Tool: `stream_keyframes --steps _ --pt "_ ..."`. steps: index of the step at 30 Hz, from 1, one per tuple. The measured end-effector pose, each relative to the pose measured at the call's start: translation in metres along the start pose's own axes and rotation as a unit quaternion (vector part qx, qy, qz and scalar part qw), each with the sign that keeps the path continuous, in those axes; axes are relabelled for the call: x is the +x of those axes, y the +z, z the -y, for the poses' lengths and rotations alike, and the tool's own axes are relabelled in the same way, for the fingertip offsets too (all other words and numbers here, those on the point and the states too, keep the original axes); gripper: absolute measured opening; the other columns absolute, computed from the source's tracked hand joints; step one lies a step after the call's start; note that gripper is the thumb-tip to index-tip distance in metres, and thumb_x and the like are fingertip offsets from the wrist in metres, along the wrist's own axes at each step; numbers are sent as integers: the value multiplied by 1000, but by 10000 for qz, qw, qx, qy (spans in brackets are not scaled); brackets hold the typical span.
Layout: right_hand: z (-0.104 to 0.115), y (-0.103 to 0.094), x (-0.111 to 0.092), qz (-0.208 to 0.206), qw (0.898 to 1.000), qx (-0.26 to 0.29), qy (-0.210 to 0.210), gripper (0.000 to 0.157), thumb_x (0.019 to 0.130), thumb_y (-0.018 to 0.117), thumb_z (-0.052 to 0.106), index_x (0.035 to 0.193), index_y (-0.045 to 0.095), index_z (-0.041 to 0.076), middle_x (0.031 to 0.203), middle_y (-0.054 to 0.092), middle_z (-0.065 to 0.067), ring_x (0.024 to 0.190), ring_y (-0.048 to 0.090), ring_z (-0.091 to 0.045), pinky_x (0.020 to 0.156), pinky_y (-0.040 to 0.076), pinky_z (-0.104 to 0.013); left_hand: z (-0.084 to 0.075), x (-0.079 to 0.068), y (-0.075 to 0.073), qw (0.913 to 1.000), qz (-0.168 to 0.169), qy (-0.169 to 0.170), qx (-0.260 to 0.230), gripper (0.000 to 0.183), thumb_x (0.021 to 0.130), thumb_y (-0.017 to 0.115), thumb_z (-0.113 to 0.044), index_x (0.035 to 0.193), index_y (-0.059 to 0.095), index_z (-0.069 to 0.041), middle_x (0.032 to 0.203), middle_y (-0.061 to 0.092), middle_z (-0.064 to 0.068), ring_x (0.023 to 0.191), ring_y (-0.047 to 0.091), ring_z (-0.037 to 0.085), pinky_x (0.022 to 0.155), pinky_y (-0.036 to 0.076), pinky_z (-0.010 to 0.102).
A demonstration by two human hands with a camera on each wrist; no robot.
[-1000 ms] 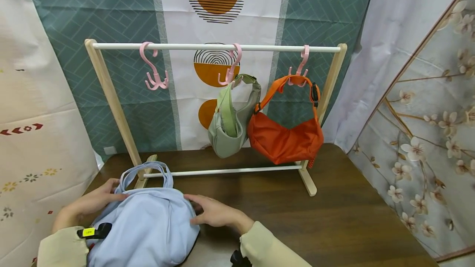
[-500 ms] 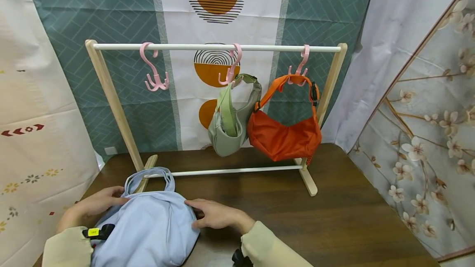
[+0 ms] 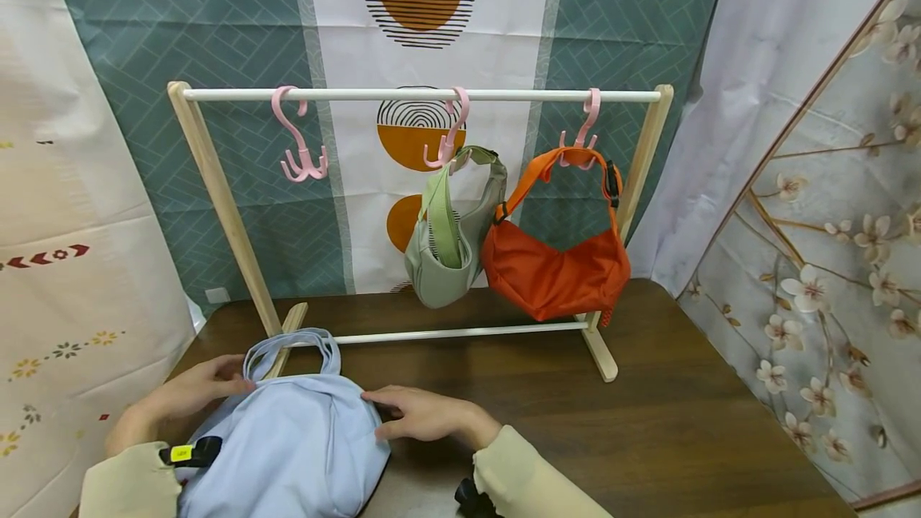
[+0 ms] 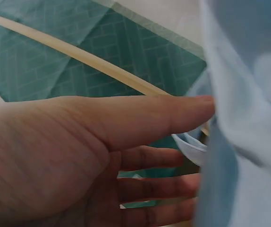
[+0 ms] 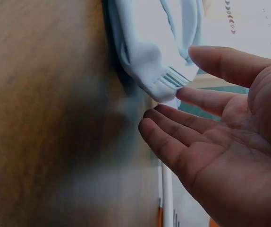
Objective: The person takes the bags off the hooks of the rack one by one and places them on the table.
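A light blue handbag [image 3: 288,438] with two looped handles [image 3: 327,348] sits at the front left of the table. My left hand [image 3: 190,394] is at its left side, thumb touching the cloth near the handle base; in the left wrist view the fingers of the left hand [image 4: 93,142] are fairly straight, their tips partly hidden by the bag. At the bag's right side, the right hand [image 3: 428,414] touches it lightly. The right wrist view has that right hand [image 5: 220,123] with loosely extended fingers, thumb and index by the bag's edge [image 5: 149,52].
Behind the handbag stands a rack with a white rail [image 3: 360,94] and wooden legs. Three pink hooks hang from it: a left hook [image 3: 298,142] bearing nothing, a middle one with a green bag [image 3: 442,254], and a right one with an orange bag [image 3: 554,270]. The brown table [image 3: 647,422] lies beneath.
Both hands stay at the sides of the blue handbag. The view shifts very slightly, and the orange bag sways a little on its hook.
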State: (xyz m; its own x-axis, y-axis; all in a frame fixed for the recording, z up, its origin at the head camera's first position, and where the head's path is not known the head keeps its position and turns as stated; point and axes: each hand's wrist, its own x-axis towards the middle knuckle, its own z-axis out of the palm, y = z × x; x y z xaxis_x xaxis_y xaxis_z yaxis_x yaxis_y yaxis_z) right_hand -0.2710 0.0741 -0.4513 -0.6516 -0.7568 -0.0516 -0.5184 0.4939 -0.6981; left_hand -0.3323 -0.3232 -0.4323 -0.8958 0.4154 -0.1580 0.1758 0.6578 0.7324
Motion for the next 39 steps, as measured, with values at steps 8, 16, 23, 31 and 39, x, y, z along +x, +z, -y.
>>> stream_keyframes --steps 8,16,23,31,39 --pt "3 -10 -5 -87 9985 545 -6 54 105 63 19 155 48 5 152 50 -11 140 48 -15 111 40 -21 -28 -13 -7 9897 -1161 532 644 50 105 62 -14 143 45 14 118 64 21 104 61 19 77 50 22" --pt "19 -41 -25 150 9982 188 -556 48 108 57 24 153 51 7 151 55 -8 141 49 -15 114 40 -28 -64 -22 -10 9707 -1813 1285 917 38 106 61 -15 141 55 0 109 67 9 91 59 -3 76 46 17" --pt "37 -72 -51 -34 9954 512 -811 47 109 57 25 153 52 13 153 54 0 141 48 -11 116 39 -31 -98 -24 -5 9596 -2157 1718 568 31 106 62 -17 136 62 -8 104 71 -2 91 64 -2 79 45 10" --pt "48 -99 -81 -657 9901 868 -890 41 109 57 23 149 57 13 150 58 4 138 53 -15 111 45 -35 -128 -23 13 9556 -2280 1862 119 26 107 62 -18 131 67 -13 106 73 -2 92 66 5 76 49 17" --pt "46 -118 -97 -1548 9726 1414 -1006 35 108 58 15 140 63 4 135 68 -7 127 63 -28 104 51 -35 -145 -21 24 9446 -2388 2098 -814 27 108 58 -13 132 64 -3 104 70 4 94 68 12 82 53 16"
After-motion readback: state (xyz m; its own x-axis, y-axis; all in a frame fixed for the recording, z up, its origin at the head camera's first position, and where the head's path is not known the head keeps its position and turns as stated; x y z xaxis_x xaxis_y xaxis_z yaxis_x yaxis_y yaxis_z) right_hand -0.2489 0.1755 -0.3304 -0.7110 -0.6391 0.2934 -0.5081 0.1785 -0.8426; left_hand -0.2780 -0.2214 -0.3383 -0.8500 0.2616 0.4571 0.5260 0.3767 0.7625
